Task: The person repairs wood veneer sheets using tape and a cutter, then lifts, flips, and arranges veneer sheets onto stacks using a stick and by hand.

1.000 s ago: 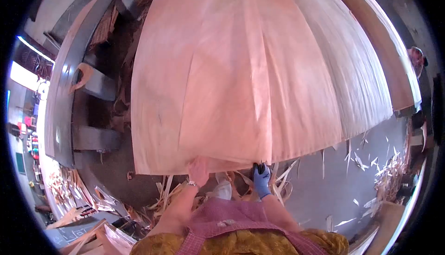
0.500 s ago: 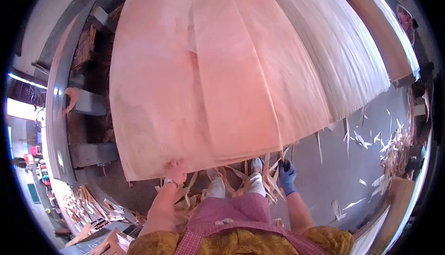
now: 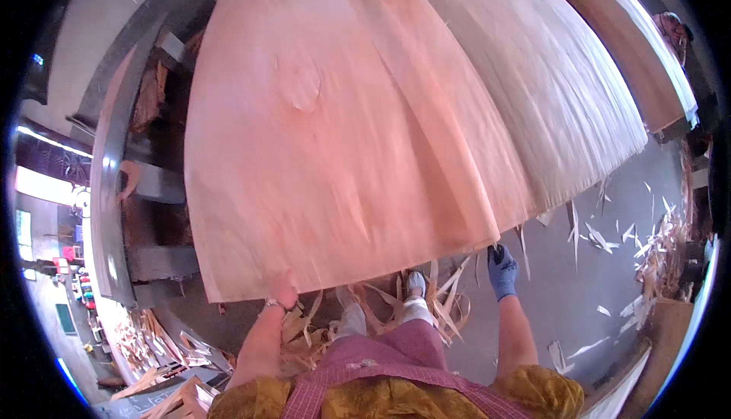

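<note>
A wide, thin sheet of pinkish wood veneer (image 3: 304, 183) lies on top of a stack, its near edge facing me. At the left part of that edge is my bare left hand (image 3: 283, 291), closed on the veneer; its fingertips are blurred. My right hand (image 3: 502, 273), in a blue-grey glove with dark fingertips, pinches the sheet's near right corner. The right side of this sheet is slightly raised in a long ridge. Paler veneer sheets (image 3: 563, 107) show beneath and to the right. An oval mark (image 3: 298, 84) is visible on the top sheet.
Torn veneer strips (image 3: 449, 297) litter the floor around my feet. More scraps are heaped at the right (image 3: 659, 251) and lower left (image 3: 145, 335). A metal frame with crossbars (image 3: 160, 263) stands left of the stack. Another veneer stack (image 3: 624, 46) stands at the far right.
My right hand has moved right with the sheet's corner, and the top sheet now spreads farther right. The long gap in its middle is no longer seen; an oval mark shows there.
</note>
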`<state>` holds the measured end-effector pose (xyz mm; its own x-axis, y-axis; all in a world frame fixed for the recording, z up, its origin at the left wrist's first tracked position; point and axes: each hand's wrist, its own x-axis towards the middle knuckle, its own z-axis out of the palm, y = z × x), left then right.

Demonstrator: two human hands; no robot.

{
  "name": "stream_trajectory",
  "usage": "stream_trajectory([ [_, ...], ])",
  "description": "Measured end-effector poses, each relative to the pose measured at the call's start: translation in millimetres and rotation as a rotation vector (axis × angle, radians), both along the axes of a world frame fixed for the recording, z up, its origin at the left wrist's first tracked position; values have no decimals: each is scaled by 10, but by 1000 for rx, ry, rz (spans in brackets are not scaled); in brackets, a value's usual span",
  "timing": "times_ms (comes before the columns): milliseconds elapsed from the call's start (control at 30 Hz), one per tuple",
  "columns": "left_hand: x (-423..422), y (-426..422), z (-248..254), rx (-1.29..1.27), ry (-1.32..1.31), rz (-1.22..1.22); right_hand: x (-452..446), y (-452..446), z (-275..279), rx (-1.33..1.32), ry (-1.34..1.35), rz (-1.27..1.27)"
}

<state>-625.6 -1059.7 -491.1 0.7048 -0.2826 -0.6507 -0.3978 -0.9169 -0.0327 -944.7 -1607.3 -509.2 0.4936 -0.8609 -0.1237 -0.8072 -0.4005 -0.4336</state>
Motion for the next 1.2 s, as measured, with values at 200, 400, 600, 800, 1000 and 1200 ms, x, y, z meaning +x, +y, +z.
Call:
stream_trajectory([
  [200, -748, -148, 825, -150, 15, 6, -114, -454, 88, 131, -112, -30],
  [400, -998, 169, 1336, -148, 29, 100, -555, -903, 31, 654, -209, -240],
  [600, -976, 371, 1328, -269, -43, 59, -533, -1237, 418, 682, -362, -73],
  [800, -1116, 213, 1457, -362, 21, 102, -340, -1561, 921, -168, 106, 117],
  [1000, -1277, 118, 1448, -308, 53, 132, -236, -1445, 1138, -185, 38, 193],
  [1200, -1309, 107, 1501, -305, 40, 130, 599, -1209, 1269, -34, -33, 117],
])
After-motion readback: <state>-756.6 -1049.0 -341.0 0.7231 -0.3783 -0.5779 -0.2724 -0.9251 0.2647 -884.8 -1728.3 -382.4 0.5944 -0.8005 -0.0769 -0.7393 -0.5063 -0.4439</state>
